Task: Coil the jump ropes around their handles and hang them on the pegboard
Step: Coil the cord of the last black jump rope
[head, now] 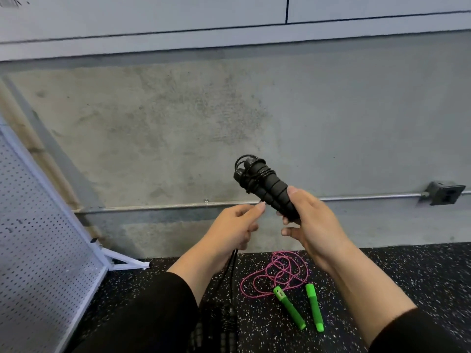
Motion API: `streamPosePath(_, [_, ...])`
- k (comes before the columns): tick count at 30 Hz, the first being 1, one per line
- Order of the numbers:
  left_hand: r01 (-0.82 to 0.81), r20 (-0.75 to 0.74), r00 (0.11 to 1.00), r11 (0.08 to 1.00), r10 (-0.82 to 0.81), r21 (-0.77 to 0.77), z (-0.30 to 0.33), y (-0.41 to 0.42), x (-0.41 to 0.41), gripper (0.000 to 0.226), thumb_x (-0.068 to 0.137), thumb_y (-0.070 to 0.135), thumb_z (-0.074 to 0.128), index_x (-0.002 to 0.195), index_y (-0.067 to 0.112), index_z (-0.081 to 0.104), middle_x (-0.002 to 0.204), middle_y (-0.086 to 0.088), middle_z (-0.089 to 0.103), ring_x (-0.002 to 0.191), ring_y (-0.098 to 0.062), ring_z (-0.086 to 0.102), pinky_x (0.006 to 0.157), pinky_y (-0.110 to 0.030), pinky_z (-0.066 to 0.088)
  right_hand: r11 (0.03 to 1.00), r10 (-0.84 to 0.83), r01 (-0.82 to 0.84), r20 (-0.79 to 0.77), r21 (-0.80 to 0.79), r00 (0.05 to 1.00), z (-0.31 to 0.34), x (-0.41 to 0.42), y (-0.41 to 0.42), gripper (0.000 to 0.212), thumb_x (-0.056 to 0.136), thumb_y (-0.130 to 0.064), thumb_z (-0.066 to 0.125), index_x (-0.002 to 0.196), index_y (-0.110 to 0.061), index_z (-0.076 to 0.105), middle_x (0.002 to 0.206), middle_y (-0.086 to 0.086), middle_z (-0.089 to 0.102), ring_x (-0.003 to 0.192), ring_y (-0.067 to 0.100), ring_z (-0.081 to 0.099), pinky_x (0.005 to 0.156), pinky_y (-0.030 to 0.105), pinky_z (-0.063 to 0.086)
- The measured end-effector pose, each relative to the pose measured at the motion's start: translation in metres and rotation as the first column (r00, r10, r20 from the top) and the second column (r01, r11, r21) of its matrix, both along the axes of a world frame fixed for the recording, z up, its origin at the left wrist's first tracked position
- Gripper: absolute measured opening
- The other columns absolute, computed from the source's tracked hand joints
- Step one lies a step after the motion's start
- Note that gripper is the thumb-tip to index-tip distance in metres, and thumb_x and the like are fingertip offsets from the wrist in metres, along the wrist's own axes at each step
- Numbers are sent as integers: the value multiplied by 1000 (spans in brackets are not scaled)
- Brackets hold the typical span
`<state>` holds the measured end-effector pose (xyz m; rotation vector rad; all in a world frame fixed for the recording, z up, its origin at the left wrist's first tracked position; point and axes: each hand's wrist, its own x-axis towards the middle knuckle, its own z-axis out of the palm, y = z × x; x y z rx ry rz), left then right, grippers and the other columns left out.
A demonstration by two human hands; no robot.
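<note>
Pegboard (38,225), a white perforated panel on a white frame, leans tilted at the left edge of view, its foot on the black speckled floor (382,276) near the concrete wall (178,123). A metal conduit (165,206) runs along the base of that wall to a dark outlet box (444,192) at the right. Both forearms reach forward in black sleeves. The right hand (314,225) curls its fingers and thumb around the lower end of the black handles (265,187), held tilted up and to the left, with black rope (251,171) wound around them in several turns (a small loop stands out at the top). The left hand (237,225) pinches the rope just beside the handles, and a loose length hangs from under that hand down to the floor. On the floor between the arms lies a second jump rope: its pink cord (272,273) in a loose tangle, its two green handles (300,308) side by side and uncoiled.
</note>
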<state>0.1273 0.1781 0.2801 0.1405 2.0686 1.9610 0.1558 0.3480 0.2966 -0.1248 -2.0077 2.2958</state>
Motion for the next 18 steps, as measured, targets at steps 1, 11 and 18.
streamPosePath(1, [5,15,1000,999,-6,32,-3,1,-5,42,96,52,60,116,16,70,74,2,48,48,-9,28,49,-24,26,997,-6,7,-17,72,1000,-1,-3,1,25,105,-34,49,113,-20,69,93,8,60,71,14,51,57,30,50])
streamPosePath(11, [-70,225,974,959,6,276,-19,12,-33,45,91,56,66,92,11,60,66,0,51,46,-10,32,44,-24,23,755,84,65,-194,652,977,-29,-30,-8,41,90,-22,74,118,-44,55,114,-8,61,105,-4,55,85,5,38])
streamPosePath(18, [-54,181,983,950,-3,307,-19,9,-41,31,96,42,66,90,13,56,64,1,46,48,-8,31,44,-20,25,990,132,-137,163,17,978,-20,-34,-11,44,94,-47,62,128,-18,61,96,3,75,69,21,65,60,35,59])
